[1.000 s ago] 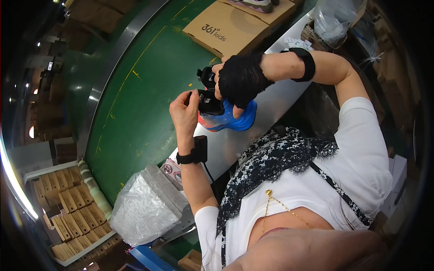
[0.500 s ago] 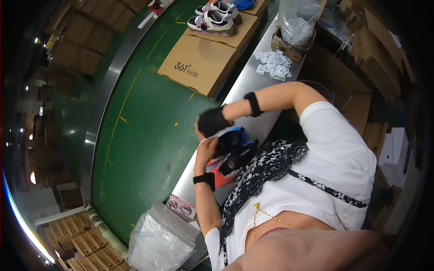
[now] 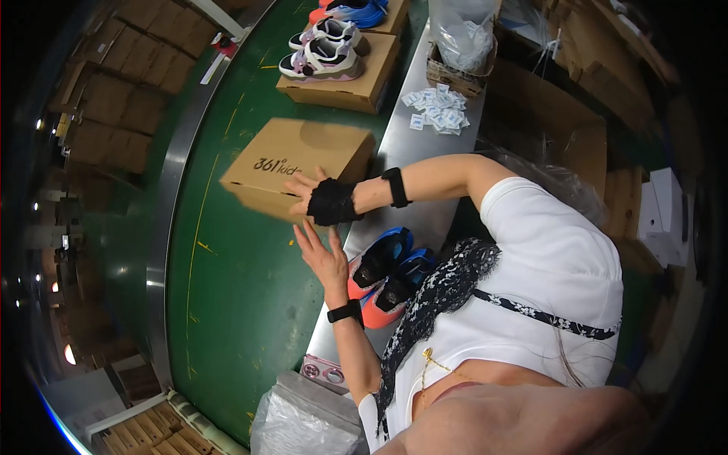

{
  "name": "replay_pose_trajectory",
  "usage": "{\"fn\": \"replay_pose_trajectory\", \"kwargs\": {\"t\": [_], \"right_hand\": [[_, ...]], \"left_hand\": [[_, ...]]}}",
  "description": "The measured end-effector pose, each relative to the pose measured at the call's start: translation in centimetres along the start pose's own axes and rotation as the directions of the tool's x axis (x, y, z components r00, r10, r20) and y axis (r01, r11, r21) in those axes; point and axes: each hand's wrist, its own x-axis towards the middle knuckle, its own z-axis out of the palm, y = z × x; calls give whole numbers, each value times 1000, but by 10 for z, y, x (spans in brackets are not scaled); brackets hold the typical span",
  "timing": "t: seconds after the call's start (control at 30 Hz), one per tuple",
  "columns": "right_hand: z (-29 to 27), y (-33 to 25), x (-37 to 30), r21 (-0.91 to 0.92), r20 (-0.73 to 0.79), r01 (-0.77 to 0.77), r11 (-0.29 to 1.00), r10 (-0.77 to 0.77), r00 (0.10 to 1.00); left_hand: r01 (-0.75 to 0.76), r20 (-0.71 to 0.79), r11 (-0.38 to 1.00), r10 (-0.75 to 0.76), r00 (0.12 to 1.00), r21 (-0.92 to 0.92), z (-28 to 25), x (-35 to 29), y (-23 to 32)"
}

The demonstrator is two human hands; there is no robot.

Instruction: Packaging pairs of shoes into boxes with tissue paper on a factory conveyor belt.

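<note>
My right hand (image 3: pixel 324 199), in a black fingerless glove, lies with fingers spread on the lid of a closed brown shoebox (image 3: pixel 262 144). The box is slightly blurred and sits at an angle on the green belt. Just below the box's near corner is my left hand (image 3: pixel 322 258), bare, its fingers stretched apart; whether its fingertips touch the box I cannot tell. Beside my left hand, a pair of coral and blue sneakers (image 3: pixel 379 277) rests on the metal ledge (image 3: pixel 390 152) close to my body. Both wrists wear black bands.
White and purple sneakers (image 3: pixel 326 57) stand on another shoebox (image 3: pixel 334 92) farther up, with blue and orange sneakers (image 3: pixel 356 13) behind. Small white packets (image 3: pixel 440 110) lie by a bag-lined carton (image 3: pixel 459 72). A pink phone-like item (image 3: pixel 324 370) and clear plastic wrap (image 3: pixel 303 417) are nearer.
Both hands have left the coral and blue sneakers for the shoebox. That box has come away from the one under the purple sneakers and turned. The view has shifted a little.
</note>
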Motion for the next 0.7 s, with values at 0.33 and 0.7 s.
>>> {"fn": "replay_pose_trajectory", "kwargs": {"t": [0.33,0.7], "right_hand": [[-84,167,-44,981,-83,141,-134,366,927],[77,189,-161,-57,-210,-605,794,582,785]], "left_hand": [[827,256,454,-800,542,-330,-37,-70,-109],[716,184,418,-779,599,-560,-81,-125,-117]]}}
